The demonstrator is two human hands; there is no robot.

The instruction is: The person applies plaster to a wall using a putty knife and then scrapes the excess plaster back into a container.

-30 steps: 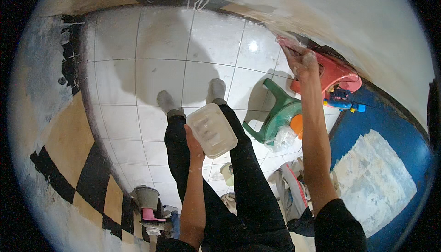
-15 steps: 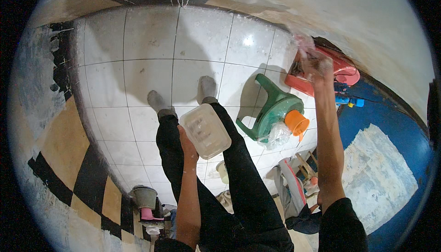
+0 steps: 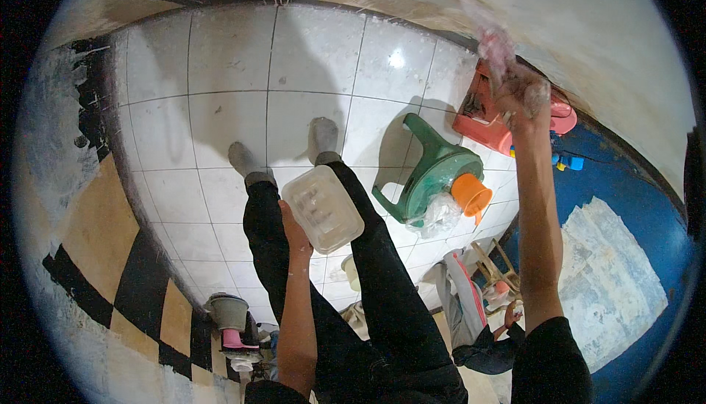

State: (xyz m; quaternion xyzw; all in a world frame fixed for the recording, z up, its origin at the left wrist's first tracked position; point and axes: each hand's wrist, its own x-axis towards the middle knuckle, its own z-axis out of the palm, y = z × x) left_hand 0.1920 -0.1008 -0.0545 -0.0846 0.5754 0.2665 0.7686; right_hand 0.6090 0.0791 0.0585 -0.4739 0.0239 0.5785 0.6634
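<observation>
My left hand point(image 3: 294, 231) grips the side of a translucent plastic tub point(image 3: 322, 209) with pale residue in it, held over my legs. My right arm reaches to the upper right, where my right hand point(image 3: 521, 95), whitened and smeared by motion, holds a blurred pink object point(image 3: 494, 51) at the pale wall point(image 3: 588, 29); I cannot make out its exact shape. Below that hand are a red plastic stool point(image 3: 478, 121) and a green plastic stool point(image 3: 434, 176) bearing an orange cup point(image 3: 469, 192) and a crumpled clear bag point(image 3: 439, 216).
White floor tiles point(image 3: 228, 58), a checkered wall point(image 3: 95, 257) at left, a grey bucket point(image 3: 228, 308) with pink item below. At right, a blue surface with a whitish patch point(image 3: 610, 279), a grey-red bag point(image 3: 460, 293), and another person's hand and dark sleeve point(image 3: 507, 319).
My right hand and the pink object have moved up along the wall. The view has shifted, and more of the other person's arm shows at lower right. The tub stays in my left hand.
</observation>
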